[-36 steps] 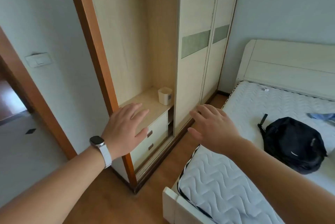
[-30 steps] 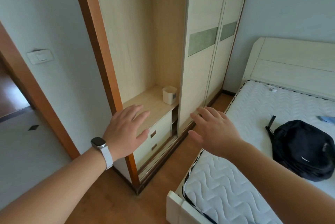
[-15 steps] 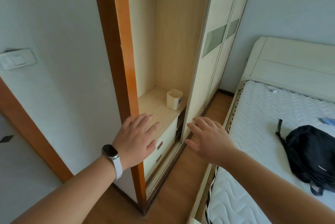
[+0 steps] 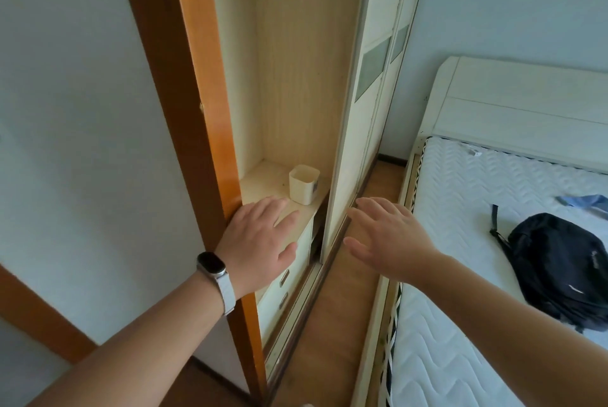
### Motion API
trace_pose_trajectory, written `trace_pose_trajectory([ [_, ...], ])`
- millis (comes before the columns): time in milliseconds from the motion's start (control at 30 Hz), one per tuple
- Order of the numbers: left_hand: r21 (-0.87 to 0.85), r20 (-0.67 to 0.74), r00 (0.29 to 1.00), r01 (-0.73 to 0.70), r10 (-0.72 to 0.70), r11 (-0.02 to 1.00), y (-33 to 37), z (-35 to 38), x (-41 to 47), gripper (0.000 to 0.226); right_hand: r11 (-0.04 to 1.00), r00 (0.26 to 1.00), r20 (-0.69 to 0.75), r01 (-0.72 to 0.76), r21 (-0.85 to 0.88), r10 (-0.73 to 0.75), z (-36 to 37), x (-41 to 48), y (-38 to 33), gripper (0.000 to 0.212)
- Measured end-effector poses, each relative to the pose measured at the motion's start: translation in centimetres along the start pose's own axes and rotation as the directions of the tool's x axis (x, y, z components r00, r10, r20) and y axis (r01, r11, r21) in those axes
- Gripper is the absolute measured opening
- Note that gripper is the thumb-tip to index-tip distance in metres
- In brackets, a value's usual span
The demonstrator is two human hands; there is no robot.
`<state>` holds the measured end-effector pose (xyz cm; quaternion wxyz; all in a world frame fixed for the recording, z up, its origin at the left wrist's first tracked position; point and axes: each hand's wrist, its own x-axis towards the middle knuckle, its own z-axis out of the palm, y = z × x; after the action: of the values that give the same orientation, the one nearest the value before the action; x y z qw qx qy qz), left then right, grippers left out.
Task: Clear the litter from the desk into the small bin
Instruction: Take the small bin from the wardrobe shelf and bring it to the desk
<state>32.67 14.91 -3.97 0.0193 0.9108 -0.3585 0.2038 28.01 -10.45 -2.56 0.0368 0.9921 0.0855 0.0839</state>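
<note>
A small cream bin (image 4: pixel 304 188) stands upright on the wooden shelf (image 4: pixel 263 181) inside the open wardrobe. My left hand (image 4: pixel 260 243), with a watch on the wrist, reaches out flat with straight fingers just below and left of the bin, holding nothing. My right hand (image 4: pixel 391 238) is stretched forward over the floor strip beside the bed, fingers spread and empty. No desk and no litter are in view.
An orange wardrobe frame post (image 4: pixel 197 130) stands right beside my left hand. Sliding wardrobe doors (image 4: pixel 368 110) run along the narrow wooden floor strip (image 4: pixel 332 324). The bed mattress (image 4: pixel 477 242) at right carries a black backpack (image 4: pixel 559 265) and a blue cloth (image 4: pixel 584 201). Drawers (image 4: pixel 286 285) sit under the shelf.
The view has moved closer to the wardrobe and turned left. Both hands stay stretched out and open; the bin now lies just beyond my left fingertips.
</note>
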Motion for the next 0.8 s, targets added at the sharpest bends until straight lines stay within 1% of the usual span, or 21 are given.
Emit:
trace_pose_trajectory([
  [100,-0.005,-0.006,0.999,-0.038,0.037,0.999,-0.2,1.6,2.1,0.043,1.000,1.000,0.012,-0.002,-0.012,0.002,0.8,1.9,1.6,0.062],
  [167,-0.007,-0.004,0.999,-0.035,0.035,0.999,-0.1,2.9,3.9,0.044,1.000,1.000,0.017,-0.005,-0.009,0.006,1.7,3.3,2.6,0.062],
  [333,-0.051,-0.016,0.999,0.040,-0.041,0.998,0.5,7.0,11.6,0.043,1.000,1.000,0.029,-0.013,0.013,0.013,4.9,8.7,6.4,0.059],
  [467,-0.067,-0.021,0.995,0.096,-0.097,0.993,-1.0,11.0,17.6,0.045,1.000,0.999,0.046,-0.008,0.016,0.007,8.5,14.8,11.1,0.059],
  [533,-0.082,-0.009,0.991,0.133,-0.134,0.988,-1.5,13.2,19.9,0.045,0.999,0.998,0.066,0.014,0.043,-0.017,10.1,18.3,13.2,0.059],
  [633,-0.069,0.043,0.987,0.156,-0.153,0.985,-2.5,16.4,23.7,0.045,0.993,0.994,0.077,0.069,0.092,-0.076,11.4,23.8,15.9,0.055],
  [733,-0.033,0.083,0.970,0.232,-0.229,0.972,-5.0,18.6,27.2,0.042,0.984,0.988,0.072,0.126,0.129,-0.136,12.0,28.5,18.5,0.052],
  [800,0.000,0.103,0.957,0.274,-0.273,0.962,-6.9,19.8,29.4,0.043,0.976,0.981,0.081,0.164,0.145,-0.176,12.6,31.3,20.4,0.050],
])
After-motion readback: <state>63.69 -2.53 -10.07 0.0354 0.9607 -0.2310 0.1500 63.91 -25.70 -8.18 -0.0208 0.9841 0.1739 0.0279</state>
